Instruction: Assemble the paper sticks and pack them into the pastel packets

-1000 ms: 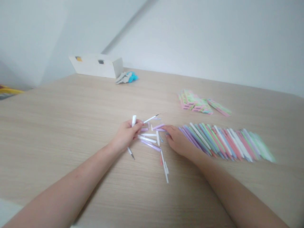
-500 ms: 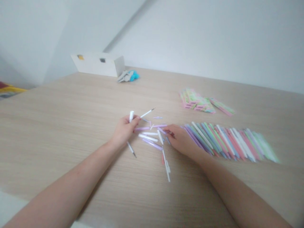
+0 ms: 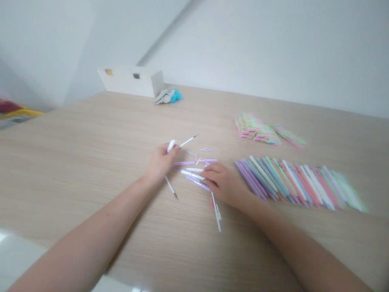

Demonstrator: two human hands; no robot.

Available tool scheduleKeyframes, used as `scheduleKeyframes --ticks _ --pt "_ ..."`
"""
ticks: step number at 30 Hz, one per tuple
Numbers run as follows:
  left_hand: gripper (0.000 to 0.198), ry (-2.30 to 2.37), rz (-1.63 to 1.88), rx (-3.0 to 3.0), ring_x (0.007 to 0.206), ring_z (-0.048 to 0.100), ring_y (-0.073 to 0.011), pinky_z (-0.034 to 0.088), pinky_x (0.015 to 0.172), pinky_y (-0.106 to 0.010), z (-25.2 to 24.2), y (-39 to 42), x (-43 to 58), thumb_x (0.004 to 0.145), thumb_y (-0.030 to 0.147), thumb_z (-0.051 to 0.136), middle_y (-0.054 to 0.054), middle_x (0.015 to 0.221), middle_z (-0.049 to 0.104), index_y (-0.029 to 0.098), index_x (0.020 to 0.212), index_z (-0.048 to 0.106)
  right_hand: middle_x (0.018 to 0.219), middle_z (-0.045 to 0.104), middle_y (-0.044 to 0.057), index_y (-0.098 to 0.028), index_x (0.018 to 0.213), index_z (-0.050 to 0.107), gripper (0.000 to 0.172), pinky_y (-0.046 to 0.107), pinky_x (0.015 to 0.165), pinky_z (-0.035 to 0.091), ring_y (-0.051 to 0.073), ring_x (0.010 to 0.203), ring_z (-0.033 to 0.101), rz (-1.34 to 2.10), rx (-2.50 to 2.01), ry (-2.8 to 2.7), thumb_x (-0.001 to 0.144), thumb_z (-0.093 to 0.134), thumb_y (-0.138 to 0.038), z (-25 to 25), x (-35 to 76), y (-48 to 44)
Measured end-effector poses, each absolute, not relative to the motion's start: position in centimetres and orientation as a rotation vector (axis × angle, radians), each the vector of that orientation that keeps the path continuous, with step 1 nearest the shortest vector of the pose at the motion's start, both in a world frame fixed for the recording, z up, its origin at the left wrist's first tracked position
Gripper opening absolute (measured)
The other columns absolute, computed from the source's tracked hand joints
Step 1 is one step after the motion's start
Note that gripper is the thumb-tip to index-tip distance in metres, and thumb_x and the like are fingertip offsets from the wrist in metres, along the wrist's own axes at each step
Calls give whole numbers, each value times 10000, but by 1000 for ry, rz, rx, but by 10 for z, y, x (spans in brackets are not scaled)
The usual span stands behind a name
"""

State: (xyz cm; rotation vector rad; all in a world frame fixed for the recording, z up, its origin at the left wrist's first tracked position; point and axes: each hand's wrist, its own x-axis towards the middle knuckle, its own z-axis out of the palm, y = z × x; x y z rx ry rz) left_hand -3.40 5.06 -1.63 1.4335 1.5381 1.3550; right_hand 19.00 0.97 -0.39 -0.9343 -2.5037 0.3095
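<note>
pale wood-grained table runs beneath both hands to a smooth white wall. the left hand is curled closed around a stubby white plastic piece and a slim, dark-tipped white stick. the right hand, fingers bent, covers the ends of glossy tubes between the hands; whether it grips one, i cannot tell. coloured pens lie in a row right of it, printed packs beyond.
</note>
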Motion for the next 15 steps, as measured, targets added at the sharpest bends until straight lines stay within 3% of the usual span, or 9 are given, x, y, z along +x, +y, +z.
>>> scheduleKeyframes --ticks 11,15 --pt "293 1471 1301 1451 554 417 -112 339 534 -213 -17 49 -29 736 441 592 30 584 477 151 723 629 911 624 97 -153 882 617 114 375 896 417 226 961 524 168 -1067 -2518 847 509 -157 -8 186 12" --pt "283 1445 1273 1496 553 414 -110 324 534 -211 -13 46 -28 764 427 569 36 570 465 155 694 607 871 637 77 -156 901 589 114 329 789 449 195 842 570 274 -1199 -2355 826 502 -162 -6 190 11"
